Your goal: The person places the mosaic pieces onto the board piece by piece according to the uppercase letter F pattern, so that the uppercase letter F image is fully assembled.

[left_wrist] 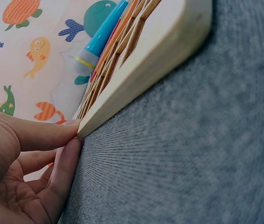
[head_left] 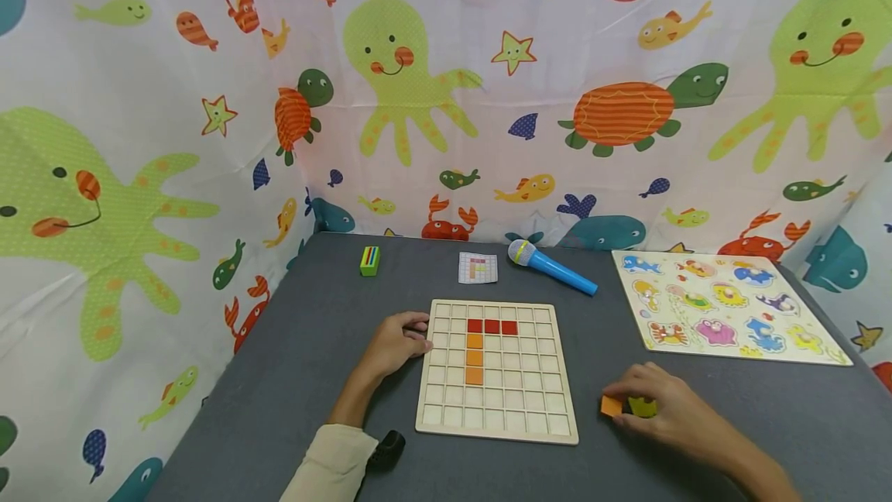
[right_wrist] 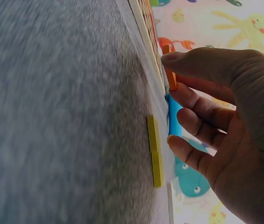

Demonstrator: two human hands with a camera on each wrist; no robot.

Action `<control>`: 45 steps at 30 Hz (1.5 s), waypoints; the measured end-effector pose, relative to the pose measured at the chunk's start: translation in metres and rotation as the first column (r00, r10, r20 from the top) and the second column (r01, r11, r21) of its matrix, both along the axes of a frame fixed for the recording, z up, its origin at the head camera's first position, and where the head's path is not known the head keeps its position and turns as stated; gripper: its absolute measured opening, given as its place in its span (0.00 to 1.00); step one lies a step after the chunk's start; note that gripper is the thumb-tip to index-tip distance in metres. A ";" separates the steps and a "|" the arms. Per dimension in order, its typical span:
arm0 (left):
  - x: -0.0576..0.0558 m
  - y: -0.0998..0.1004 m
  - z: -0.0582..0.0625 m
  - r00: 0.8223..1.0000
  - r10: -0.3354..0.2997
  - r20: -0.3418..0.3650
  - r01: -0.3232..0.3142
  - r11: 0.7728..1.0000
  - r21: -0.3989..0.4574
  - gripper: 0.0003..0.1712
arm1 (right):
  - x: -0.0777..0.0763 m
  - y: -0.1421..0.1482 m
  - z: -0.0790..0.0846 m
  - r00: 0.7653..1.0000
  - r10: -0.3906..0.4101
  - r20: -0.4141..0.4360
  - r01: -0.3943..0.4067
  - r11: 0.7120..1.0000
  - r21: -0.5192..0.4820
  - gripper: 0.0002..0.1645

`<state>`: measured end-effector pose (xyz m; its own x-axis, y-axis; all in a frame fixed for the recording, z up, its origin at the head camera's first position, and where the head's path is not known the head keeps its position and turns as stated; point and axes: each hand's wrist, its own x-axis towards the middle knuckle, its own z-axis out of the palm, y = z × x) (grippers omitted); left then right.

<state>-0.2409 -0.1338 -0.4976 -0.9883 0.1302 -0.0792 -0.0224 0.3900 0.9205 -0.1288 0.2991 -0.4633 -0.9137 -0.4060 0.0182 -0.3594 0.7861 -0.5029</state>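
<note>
A wooden grid board [head_left: 516,401] lies flat on the dark grey table. Three red tiles [head_left: 492,327] sit in a row near its top, with three orange tiles [head_left: 474,358] in a column below the leftmost. My left hand [head_left: 393,345] pinches the board's left edge between thumb and finger, as the left wrist view shows. To the right of the board, my right hand [head_left: 658,405] holds an orange square tile [right_wrist: 170,67] between thumb and index finger, its other fingers loosely bent. Yellow tiles [right_wrist: 155,151] lie on the table beneath that hand.
Behind the board lies a small printed card [head_left: 478,268] beside a blue toy microphone [head_left: 560,269]. Farther left stands a small green box [head_left: 369,261]. An animal puzzle board [head_left: 742,314] occupies the right side. A sea-creature curtain [head_left: 446,29] hangs around the table's back and sides.
</note>
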 end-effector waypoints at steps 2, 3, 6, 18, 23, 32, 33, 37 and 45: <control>0.000 0.000 0.000 1.000 -0.001 0.001 0.001 1.000 -0.003 0.30 | -0.002 -0.004 0.001 1.000 0.017 -0.007 -0.017 1.000 -0.013 0.15; 0.000 0.000 0.001 1.000 -0.002 0.002 0.002 1.000 -0.003 0.30 | -0.003 -0.006 0.001 1.000 0.026 -0.011 -0.026 1.000 -0.018 0.15; 0.001 0.000 0.001 1.000 -0.002 0.004 0.002 1.000 0.000 0.30 | -0.006 -0.012 0.001 0.998 0.055 -0.024 -0.056 0.998 -0.038 0.15; 0.000 0.000 0.000 1.000 0.006 0.008 -0.006 1.000 -0.002 0.31 | -0.018 -0.040 0.003 0.995 0.104 0.004 -0.104 0.994 -0.020 0.17; 0.000 0.000 0.001 1.000 0.005 0.012 -0.005 1.000 0.003 0.31 | -0.023 -0.054 0.002 0.986 0.160 -0.052 -0.163 0.986 -0.045 0.16; -0.001 0.000 0.000 1.000 -0.002 -0.001 0.002 1.000 -0.011 0.30 | -0.032 -0.079 -0.001 0.975 0.215 -0.047 -0.218 0.973 -0.072 0.13; -0.001 0.000 0.000 1.000 -0.002 -0.003 0.002 1.000 -0.012 0.30 | -0.033 -0.082 0.000 0.975 0.220 -0.043 -0.223 0.972 -0.071 0.13; -0.001 0.000 0.000 1.000 -0.001 -0.005 0.001 1.000 -0.008 0.30 | -0.036 -0.094 0.001 0.970 0.243 -0.033 -0.245 0.967 -0.073 0.14; -0.001 0.000 0.001 1.000 0.003 -0.007 -0.003 1.000 0.004 0.30 | -0.041 -0.116 0.001 0.973 0.230 -0.030 -0.231 0.972 -0.050 0.17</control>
<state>-0.2418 -0.1343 -0.4966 -0.9893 0.1273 -0.0714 -0.0168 0.3865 0.9221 -0.1703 0.1830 -0.4620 -0.7945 -0.6037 0.0657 -0.5403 0.6534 -0.5303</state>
